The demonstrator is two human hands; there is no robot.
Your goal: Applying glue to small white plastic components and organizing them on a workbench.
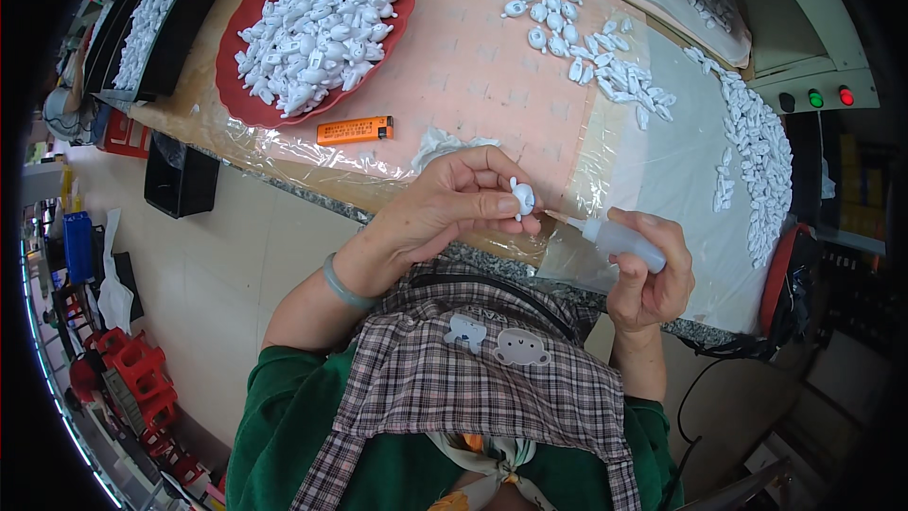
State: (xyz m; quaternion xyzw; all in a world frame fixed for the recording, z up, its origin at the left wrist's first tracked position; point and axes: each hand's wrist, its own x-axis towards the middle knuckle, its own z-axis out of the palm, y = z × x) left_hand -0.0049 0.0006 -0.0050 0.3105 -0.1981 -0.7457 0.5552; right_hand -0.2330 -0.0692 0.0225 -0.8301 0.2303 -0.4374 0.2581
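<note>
Head-worn fisheye, left of pair, upright, facing steeply down; bare left hand (459,201) and bare right hand (659,270) close, near mid-frame; plaid cloth apron (445,383) below, long pink-covered worktable (463,47) above, beige tiled floor (227,274) left.

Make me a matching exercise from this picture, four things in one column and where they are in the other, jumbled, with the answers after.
Things:
1. squeeze bottle
2. orange lighter
3. white piece nearest the bottle's tip
4. pale bangle

Places:
A. around the left wrist
B. in the right hand
C. lying beside the red dish
D. pinched in the left hand

Pairs: 1-B, 2-C, 3-D, 4-A
</note>
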